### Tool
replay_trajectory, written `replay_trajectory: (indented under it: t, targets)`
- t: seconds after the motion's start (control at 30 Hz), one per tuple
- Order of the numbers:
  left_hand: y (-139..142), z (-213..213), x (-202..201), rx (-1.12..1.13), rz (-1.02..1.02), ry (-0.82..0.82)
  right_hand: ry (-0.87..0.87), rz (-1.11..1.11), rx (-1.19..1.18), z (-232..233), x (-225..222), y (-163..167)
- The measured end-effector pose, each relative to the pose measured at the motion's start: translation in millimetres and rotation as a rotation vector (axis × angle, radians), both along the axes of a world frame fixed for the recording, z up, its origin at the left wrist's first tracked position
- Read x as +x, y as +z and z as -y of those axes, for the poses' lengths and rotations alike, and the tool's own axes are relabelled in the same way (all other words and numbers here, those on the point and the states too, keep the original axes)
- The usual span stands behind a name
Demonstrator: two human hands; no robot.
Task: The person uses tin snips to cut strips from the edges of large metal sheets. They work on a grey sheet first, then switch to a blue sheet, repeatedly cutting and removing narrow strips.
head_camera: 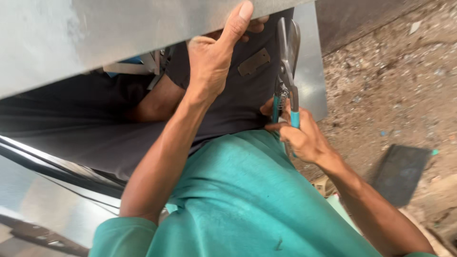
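1. Up top, the left hand [209, 62] grips the lower edge of a large grey metal sheet [95, 33], thumb pressed flat on its face and the other fingers [254, 24] curled behind the edge.
2. Lower right, the right hand [302, 138] is clenched around the teal handles of a pair of tin snips [287, 71], which point upward.
3. The snips' grey blades reach the sheet's lower edge just right of the left thumb; whether they bite into the metal cannot be told.
4. A second piece of shiny sheet metal [312, 71] stands right behind the snips, touching the ground.
5. A dark flat panel [228, 104] lies beneath both hands, with a small brownish tab [253, 62] on it.
6. The person's teal garment [247, 200] fills the lower middle.
7. Dirt ground [390, 71] strewn with scraps lies to the right, carrying a dark flat slab [401, 173].
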State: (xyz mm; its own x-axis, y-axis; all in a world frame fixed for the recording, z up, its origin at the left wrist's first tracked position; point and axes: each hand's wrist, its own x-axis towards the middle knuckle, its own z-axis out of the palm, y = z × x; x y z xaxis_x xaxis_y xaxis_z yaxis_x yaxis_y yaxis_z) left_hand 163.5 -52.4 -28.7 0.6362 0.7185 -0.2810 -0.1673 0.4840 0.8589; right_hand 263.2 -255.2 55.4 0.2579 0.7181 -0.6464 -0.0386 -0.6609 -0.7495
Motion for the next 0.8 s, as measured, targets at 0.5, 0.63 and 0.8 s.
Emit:
replay_trajectory:
  t: [0.5, 0.63, 0.8]
  targets:
    - [1, 0, -5, 0.021, 0.021, 0.006, -0.086, 0.011, -0.062, -39, 1, -19]
    - [31, -9, 2, 0.004, 0.051, -0.006, 0.024, 0.090, -0.001, -27, -6, -24]
    - [87, -20, -40, 0.164, -0.008, 0.063, 0.230, 0.178, -0.036, -10, -8, -15]
